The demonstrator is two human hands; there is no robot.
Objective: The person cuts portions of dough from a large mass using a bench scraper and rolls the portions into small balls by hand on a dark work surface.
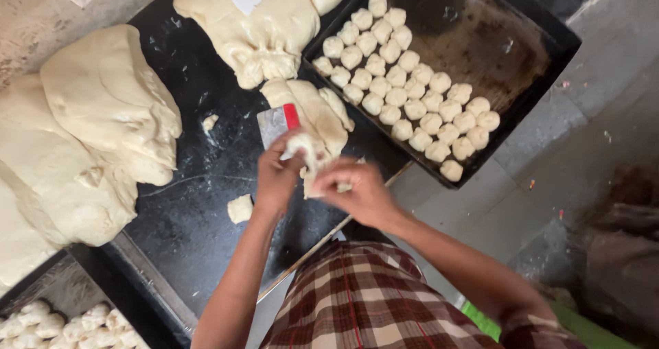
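both grips around dough piece

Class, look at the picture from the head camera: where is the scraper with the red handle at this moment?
The scraper lies on the black worktop near the picture's centre, just above the left hand, beside a small dough lump.
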